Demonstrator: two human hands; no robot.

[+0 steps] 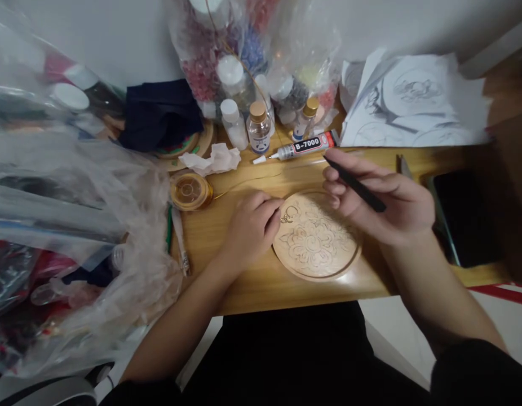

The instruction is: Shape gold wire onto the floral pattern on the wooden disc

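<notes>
Head view: a round wooden board (324,270) with a flower drawing (314,242) lies near the table (244,296)'s front edge. At its left rim, the left hand (256,225) has thumb and forefinger close together; whether they pinch anything, I cannot tell. Over its right side, the right hand (388,203) holds a slim black tool (357,186) across curled fingers.

Table (239,296): wooden, yellow-brown, glossy | wall (138,39): pale grey, standing behind the table | floor (398,324): pale, visible below the table's front edge | light: soft, making a bright reflection (340,280) near this edge | brown surface (512,107): right of the table, rather dark, kind unclear
</notes>
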